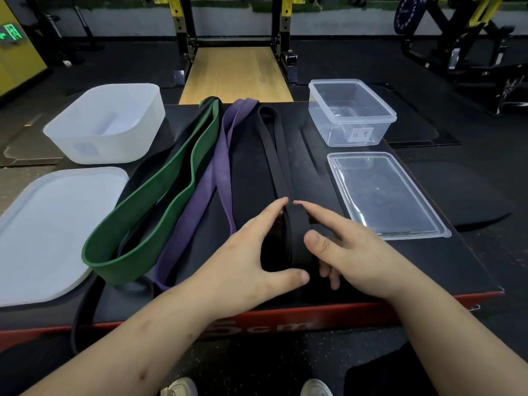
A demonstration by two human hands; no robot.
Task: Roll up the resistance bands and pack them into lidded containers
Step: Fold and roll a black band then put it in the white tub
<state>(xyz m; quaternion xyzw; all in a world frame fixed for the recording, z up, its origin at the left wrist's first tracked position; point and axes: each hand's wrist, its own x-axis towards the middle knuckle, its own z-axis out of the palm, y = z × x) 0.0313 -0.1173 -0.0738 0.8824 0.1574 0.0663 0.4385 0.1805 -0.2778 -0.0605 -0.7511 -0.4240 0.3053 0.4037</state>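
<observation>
Black resistance band (271,155), flat and doubled, runs from centre toward the top; left hand (243,252) and right hand (351,252) grip its rolled end.

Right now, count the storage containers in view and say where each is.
2. A frosted white container sits far left, its white lid lying in front of it; a clear container sits far right, its clear lid likewise. None seems hidden.
</observation>
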